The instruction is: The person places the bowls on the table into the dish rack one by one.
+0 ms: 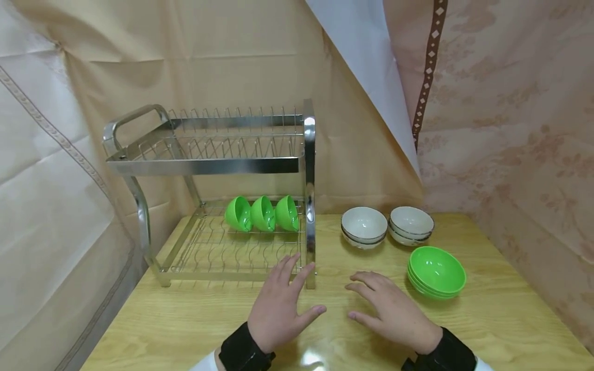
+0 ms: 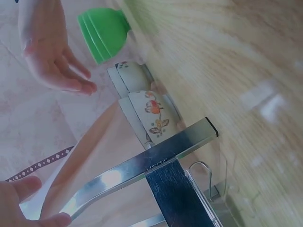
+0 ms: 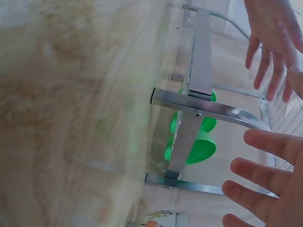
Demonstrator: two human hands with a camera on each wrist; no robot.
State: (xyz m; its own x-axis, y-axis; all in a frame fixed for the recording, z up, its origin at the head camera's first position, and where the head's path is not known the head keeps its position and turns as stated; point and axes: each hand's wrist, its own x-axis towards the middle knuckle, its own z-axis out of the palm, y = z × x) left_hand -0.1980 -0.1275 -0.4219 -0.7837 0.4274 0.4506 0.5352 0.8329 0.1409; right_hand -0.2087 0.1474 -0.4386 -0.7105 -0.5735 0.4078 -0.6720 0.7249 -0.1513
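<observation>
My left hand hovers over the table before the right front leg of a two-tier metal dish rack, its fingers spread and nothing in them. To its right my right hand is held in the air, fingers apart and loosely bent, also holding nothing. Three small green bowls stand tilted on edge in a row on the rack's lower tier. Beyond the right hand sits a stack of larger green bowls. Behind that are two stacks of white bowls, a left one and a right one; the left wrist view shows floral patterns on their sides.
The wooden table runs under everything. The rack's upper tier has wire slots, with no dishes in them. Beige cloth hangs behind the table, and patterned cloth hangs on the right.
</observation>
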